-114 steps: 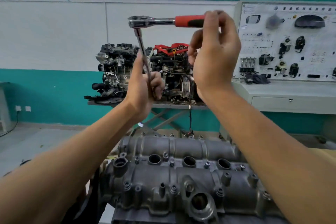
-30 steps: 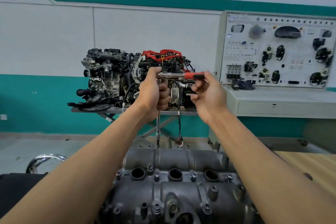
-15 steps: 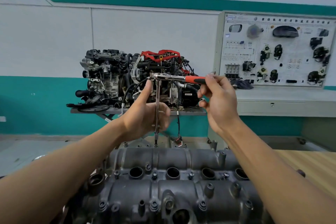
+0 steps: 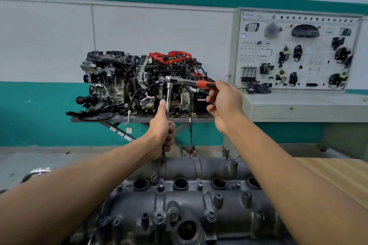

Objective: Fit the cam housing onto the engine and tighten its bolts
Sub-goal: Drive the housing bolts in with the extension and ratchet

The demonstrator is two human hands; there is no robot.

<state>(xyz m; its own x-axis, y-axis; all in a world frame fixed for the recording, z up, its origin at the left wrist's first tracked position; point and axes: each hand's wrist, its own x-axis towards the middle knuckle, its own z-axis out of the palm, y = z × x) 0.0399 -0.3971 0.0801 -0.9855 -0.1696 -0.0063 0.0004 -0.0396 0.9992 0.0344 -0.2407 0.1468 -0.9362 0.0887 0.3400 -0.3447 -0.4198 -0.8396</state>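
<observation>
The dark grey cam housing (image 4: 185, 201) lies on the engine at the bottom centre, with several bolts along its ridges and a row of round holes. A ratchet (image 4: 185, 80) with a red and black handle stands over its far edge on a long chrome extension bar (image 4: 168, 97). My left hand (image 4: 162, 131) is wrapped around the lower part of the bar, thumb up along it. My right hand (image 4: 223, 101) holds the red handle out to the right. The bar's tip is hidden behind my left hand.
Two display engines (image 4: 139, 81) sit on a grey lift table (image 4: 139, 119) against the teal wall. A grey training panel (image 4: 296, 51) with car parts stands at the right. A wooden benchtop (image 4: 336, 175) lies at the right, and a chrome ring (image 4: 37, 172) at the lower left.
The ratchet has come down from head height to the housing's far edge. Since half a second ago my left hand has shut around the bar, and the handle has swung slightly right.
</observation>
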